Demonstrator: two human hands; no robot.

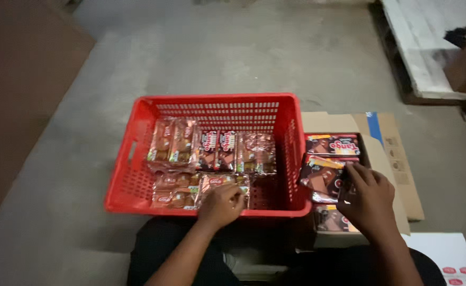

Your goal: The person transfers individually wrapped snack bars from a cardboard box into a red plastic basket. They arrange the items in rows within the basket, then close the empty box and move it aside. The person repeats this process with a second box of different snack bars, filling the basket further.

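Two hands, left hand (223, 204) on glossy packet (223, 185), slatted red crate (211, 108)

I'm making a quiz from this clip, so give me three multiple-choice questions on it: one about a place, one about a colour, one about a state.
1. Where is the cardboard box?
A. right of the crate
B. inside the crate
C. left of the crate

2. What colour is the crate?
A. blue
B. red
C. green

3. What is the left hand doing?
A. hanging free
B. resting on a packet in the crate
C. gripping the crate's rim

Answers: 1 A, the box adjoins the crate's right wall. 2 B, its walls are red. 3 B, its fingers lie on the clear packet.
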